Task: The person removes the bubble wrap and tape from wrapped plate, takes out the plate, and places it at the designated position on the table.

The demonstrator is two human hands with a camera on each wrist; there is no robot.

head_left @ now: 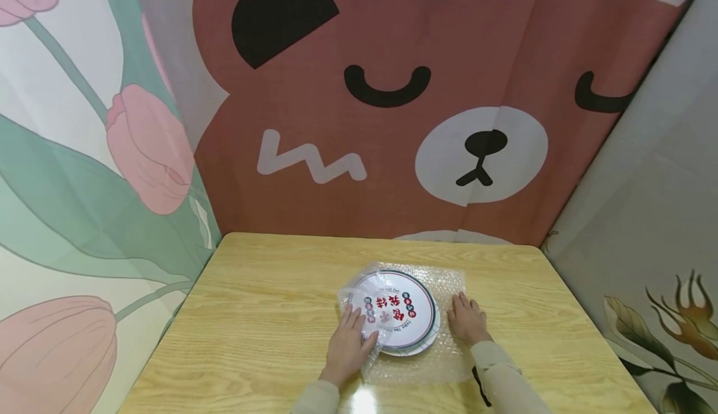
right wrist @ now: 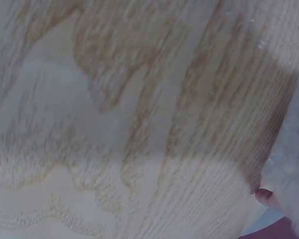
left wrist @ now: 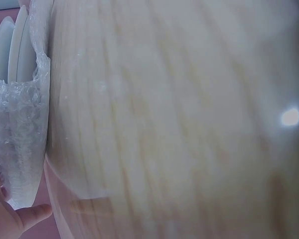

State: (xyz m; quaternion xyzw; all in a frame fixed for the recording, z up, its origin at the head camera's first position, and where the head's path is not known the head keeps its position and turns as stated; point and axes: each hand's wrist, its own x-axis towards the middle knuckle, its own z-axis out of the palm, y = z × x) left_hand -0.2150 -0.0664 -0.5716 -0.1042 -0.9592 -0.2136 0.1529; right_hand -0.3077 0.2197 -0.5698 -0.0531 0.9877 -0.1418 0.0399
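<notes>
A stack of round plates [head_left: 399, 314] lies on a sheet of bubble wrap [head_left: 417, 370] on the table. The top plate is white with a dark rim and red and dark lettering. A flap of wrap is folded over the plates' left side. My left hand [head_left: 346, 348] rests on this flap, fingers extended and thumb apart. In the left wrist view the plates [left wrist: 21, 50] stick out of the wrap [left wrist: 20, 124]. My right hand [head_left: 468, 319] touches the wrap's right edge; its thumb is hidden from above. One fingertip [right wrist: 264, 195] shows beside the wrap in the right wrist view.
The light wooden table [head_left: 263, 314] reaches out on both sides of the plates. Behind it hangs a brown bear curtain [head_left: 314, 208], with a flowered curtain [head_left: 73, 239] to the left and another flowered curtain [head_left: 634, 264] to the right.
</notes>
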